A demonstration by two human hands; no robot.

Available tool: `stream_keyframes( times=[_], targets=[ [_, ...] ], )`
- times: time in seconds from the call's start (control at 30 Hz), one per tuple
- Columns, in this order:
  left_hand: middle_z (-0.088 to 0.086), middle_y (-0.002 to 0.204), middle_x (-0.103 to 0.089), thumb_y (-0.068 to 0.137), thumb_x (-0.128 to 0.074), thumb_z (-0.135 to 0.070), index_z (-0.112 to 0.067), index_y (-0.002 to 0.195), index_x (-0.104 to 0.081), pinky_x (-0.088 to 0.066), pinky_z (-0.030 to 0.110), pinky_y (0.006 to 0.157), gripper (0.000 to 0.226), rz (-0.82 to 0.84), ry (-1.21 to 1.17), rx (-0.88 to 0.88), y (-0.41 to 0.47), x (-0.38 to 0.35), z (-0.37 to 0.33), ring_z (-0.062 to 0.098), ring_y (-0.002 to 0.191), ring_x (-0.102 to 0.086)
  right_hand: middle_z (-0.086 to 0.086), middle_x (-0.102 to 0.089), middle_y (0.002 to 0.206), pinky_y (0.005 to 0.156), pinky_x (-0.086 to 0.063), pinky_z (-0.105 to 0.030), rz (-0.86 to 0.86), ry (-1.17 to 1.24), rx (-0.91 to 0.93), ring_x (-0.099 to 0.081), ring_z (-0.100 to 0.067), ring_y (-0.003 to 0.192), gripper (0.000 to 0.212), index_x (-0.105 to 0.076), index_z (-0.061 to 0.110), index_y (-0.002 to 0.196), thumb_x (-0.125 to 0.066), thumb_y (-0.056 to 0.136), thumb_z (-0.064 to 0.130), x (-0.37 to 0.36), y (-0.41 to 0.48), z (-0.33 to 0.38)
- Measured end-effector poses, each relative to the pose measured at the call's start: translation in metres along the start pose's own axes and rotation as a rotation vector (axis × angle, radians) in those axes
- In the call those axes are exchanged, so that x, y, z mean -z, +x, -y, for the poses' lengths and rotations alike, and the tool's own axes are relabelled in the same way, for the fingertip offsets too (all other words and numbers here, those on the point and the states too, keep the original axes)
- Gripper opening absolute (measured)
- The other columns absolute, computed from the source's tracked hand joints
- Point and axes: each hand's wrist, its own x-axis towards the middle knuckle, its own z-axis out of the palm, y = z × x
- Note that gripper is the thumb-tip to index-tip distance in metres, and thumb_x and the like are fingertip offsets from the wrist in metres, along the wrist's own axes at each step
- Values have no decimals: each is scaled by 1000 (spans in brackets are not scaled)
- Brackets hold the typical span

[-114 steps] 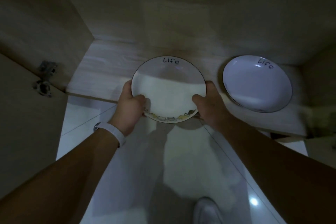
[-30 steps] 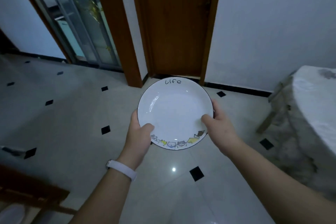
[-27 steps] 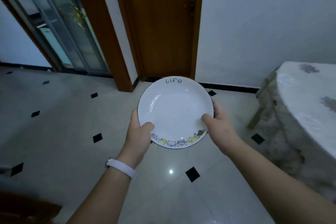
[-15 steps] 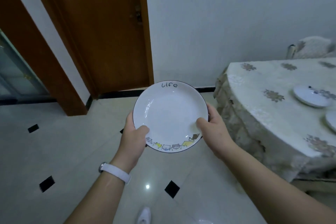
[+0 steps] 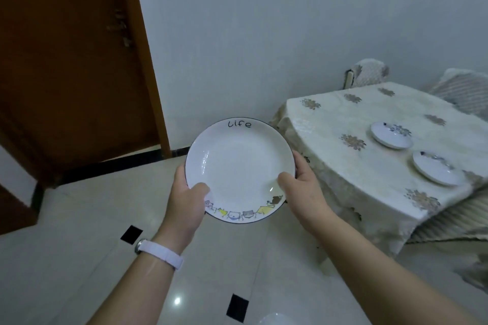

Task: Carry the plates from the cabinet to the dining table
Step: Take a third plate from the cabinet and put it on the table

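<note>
A: Plate point(image 5: 239, 170) is riding between left hand point(image 5: 186, 202) and right hand point(image 5: 303, 188), both gripping its rim, short of the desk point(image 5: 343, 163).

B: Carrying, then; setting it near the desk's front edge is coming.

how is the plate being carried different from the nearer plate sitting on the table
The carried plate is held off the floor by the left hand and right hand; the nearer table plate rests on the tablecloth, untouched. The carried plate shows "life" lettering; the table plate's markings are unreadable. Both are white and round.
</note>
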Motion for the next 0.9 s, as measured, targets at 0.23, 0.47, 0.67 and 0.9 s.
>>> stream_keyframes(
  times=[0.23, 0.47, 0.67, 0.9],
  targets=[
    [-15, 109, -71, 67, -48, -6, -43, 114, -59, -55, 19, 69, 61, 148, -9, -40, 50, -25, -4, 6, 98, -68, 11, -71, 100, 73, -55, -33, -167, -13, -33, -67, -14, 92, 56, -59, 49, 111, -46, 71, 13, 11, 20, -2],
    [-11, 110, -72, 67, -48, -4, -47, 109, -63, -55, 28, 76, 61, 267, 31, -18, 113, -73, 0, 12, 102, -68, 15, -71, 100, 73, -52, -30, -305, 21, -75, -66, -10, 92, 54, -58, 49, 112, -47, 70, 17, 35, 68, -21],
    [-11, 107, -72, 68, -48, -5, -47, 107, -63, -54, 29, 75, 60, 291, 94, 2, 182, -125, 6, 13, 99, -68, 19, -69, 96, 61, -50, -18, -339, 48, -105, -65, -5, 87, 53, -58, 60, 97, -45, 70, 16, 64, 140, -39],
    [-11, 107, -72, 70, -46, -3, -37, 118, -60, -54, 24, 71, 61, 328, 147, 21, 272, -205, 6, 10, 96, -69, 23, -69, 97, 72, -56, -30, -384, 98, -164, -66, -8, 91, 52, -56, 62, 96, -47, 67, 20, 114, 244, -60]
  ],
)
